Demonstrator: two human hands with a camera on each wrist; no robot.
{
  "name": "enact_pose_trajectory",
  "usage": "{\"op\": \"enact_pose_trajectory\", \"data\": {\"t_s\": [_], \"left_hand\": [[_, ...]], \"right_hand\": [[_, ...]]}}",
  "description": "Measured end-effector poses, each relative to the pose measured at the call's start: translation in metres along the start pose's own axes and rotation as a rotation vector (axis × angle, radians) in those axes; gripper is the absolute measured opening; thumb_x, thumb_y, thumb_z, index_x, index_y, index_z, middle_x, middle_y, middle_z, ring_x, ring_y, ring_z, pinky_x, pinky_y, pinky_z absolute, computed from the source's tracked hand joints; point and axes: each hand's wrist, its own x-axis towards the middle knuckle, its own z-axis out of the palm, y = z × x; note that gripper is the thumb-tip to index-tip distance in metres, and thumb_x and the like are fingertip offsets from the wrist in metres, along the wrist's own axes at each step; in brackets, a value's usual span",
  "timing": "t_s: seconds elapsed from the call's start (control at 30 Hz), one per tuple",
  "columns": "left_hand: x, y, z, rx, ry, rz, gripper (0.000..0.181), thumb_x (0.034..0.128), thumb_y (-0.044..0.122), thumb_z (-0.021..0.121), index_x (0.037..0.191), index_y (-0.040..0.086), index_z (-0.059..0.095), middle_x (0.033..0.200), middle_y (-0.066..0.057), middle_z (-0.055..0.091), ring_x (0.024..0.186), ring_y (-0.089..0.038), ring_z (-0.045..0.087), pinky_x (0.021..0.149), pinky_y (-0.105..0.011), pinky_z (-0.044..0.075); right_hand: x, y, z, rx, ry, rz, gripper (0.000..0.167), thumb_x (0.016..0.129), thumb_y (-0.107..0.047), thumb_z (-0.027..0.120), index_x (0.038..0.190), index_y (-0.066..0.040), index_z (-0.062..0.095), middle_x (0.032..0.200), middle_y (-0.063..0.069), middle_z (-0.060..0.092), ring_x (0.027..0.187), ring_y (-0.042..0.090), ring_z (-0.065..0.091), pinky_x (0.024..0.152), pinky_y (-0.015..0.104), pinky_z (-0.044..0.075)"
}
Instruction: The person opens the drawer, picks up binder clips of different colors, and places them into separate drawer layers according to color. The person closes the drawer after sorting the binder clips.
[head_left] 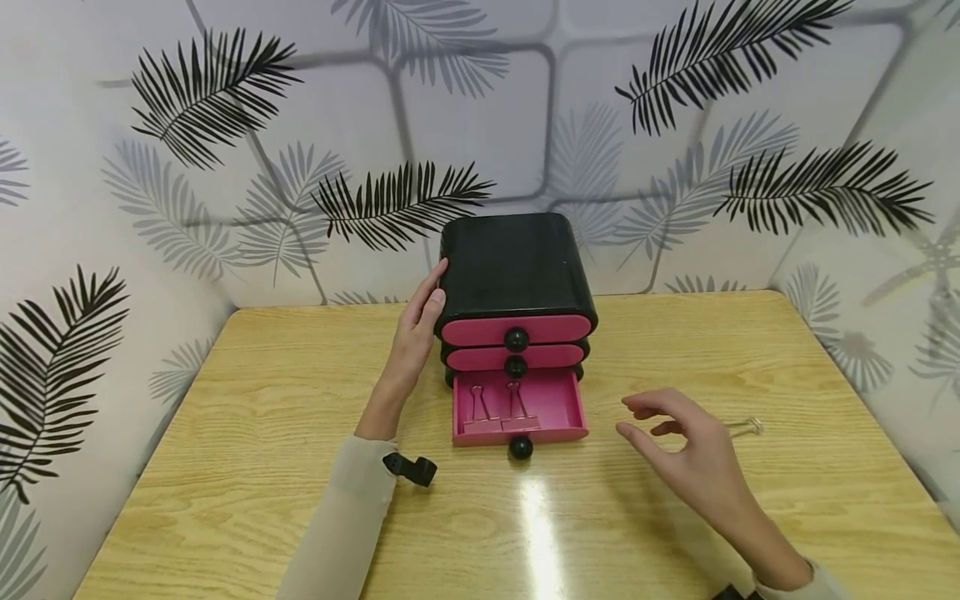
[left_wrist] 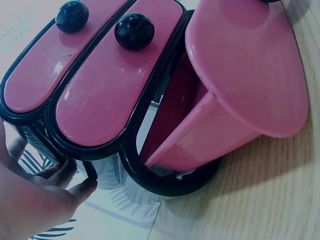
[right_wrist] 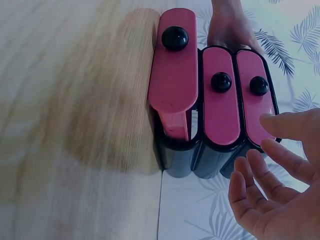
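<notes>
A black mini drawer unit with pink drawer fronts stands at the back of the table. Its bottom drawer is pulled out, and two pinkish metal binder clips lie in its left and middle part. My left hand rests against the unit's left side, fingers extended along it, as the left wrist view also shows. To the right of the drawer, my right hand hovers with loosely bent fingers and nothing between them. Metal wire handles show on the table beyond that hand, which hides the rest.
The upper drawers, with round black knobs, are closed. A wood-grain table extends on both sides. Close behind the unit is a leaf-patterned backdrop. The drawer's knob juts toward the front.
</notes>
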Motion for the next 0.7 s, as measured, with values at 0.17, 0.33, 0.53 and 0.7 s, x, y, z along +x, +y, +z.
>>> {"op": "enact_pose_trajectory", "data": {"t_s": [0.17,0.33,0.53,0.7], "left_hand": [[-0.003,0.017,0.002,0.004,-0.007,-0.017,0.053,0.1114,0.018,0.037,0.163,0.010,0.029,0.169,-0.006,0.024,0.155,-0.018,0.019,0.125,-0.040,0.018],[-0.009,0.042,0.005,0.008,-0.008,-0.017,0.053,0.1103,0.016,0.037,0.161,0.004,0.030,0.168,-0.010,0.026,0.155,-0.020,0.021,0.124,-0.042,0.019],[-0.010,0.044,0.005,0.004,-0.013,-0.016,0.052,0.1110,0.016,0.037,0.162,0.005,0.030,0.168,-0.010,0.026,0.155,-0.021,0.021,0.124,-0.042,0.019],[-0.010,0.042,0.005,0.009,-0.008,-0.011,0.052,0.1110,0.016,0.037,0.162,0.005,0.030,0.168,-0.010,0.026,0.155,-0.022,0.021,0.124,-0.041,0.019]], "right_hand": [[-0.008,0.002,-0.011,-0.041,0.025,0.030,0.038,0.077,0.004,0.087,0.110,-0.011,0.074,0.104,-0.006,0.070,0.092,0.008,0.065,0.071,0.014,0.053],[-0.015,0.005,-0.019,-0.091,0.051,0.075,0.038,0.077,0.001,0.088,0.109,-0.013,0.074,0.098,-0.007,0.068,0.082,0.003,0.063,0.066,0.012,0.050],[-0.024,0.013,-0.028,-0.080,0.054,0.095,0.037,0.078,0.003,0.087,0.110,-0.012,0.074,0.099,-0.005,0.068,0.082,0.002,0.060,0.070,0.013,0.053],[-0.029,0.023,-0.035,-0.071,0.082,0.125,0.036,0.078,0.005,0.086,0.109,-0.008,0.074,0.100,-0.006,0.069,0.085,0.000,0.063,0.068,0.012,0.053]]}}
